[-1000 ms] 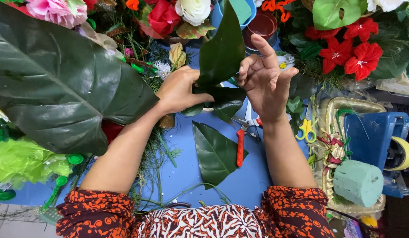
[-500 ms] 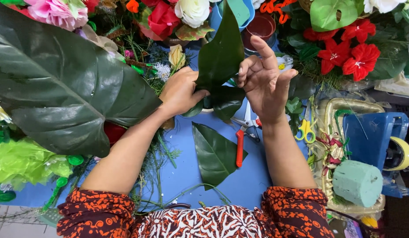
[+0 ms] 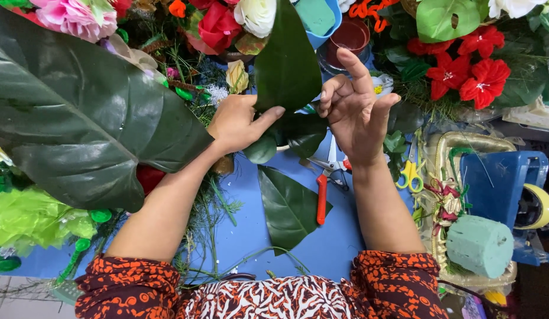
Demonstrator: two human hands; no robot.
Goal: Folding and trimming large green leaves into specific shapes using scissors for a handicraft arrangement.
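A long, glossy dark green leaf [image 3: 286, 59] is held upright above the blue tabletop [image 3: 333, 242], near the top middle of the view. Its lower part is pinched in the grip of the left hand [image 3: 236, 124], the thumb laid across the front of the blade and the fingers curled behind it. The right hand [image 3: 354, 109] is raised just beside the leaf's right edge; its grip is wide, nothing being held, with the index finger pointed upward and the other fingers loosely bent. Darker rounded leaves [image 3: 298, 139] are seen just below and between the two hands.

On the tabletop beneath the hands a second pointed green leaf [image 3: 289, 207] is laid flat, and an orange-handled cutting tool [image 3: 323, 198] is set touching its right edge. A very large dark green heart-shaped leaf [image 3: 79, 112] is spread across the left side, over the left forearm. Artificial flowers are massed along the top: a pink bloom [image 3: 70, 18], a white rose [image 3: 256, 15] and red blossoms [image 3: 463, 71]. To the right are found yellow-handled scissors [image 3: 410, 174], a green cylinder of floral foam [image 3: 480, 245] and a blue tape dispenser [image 3: 505, 189]. Pale green tissue-like material [image 3: 26, 218] is heaped at the lower left.
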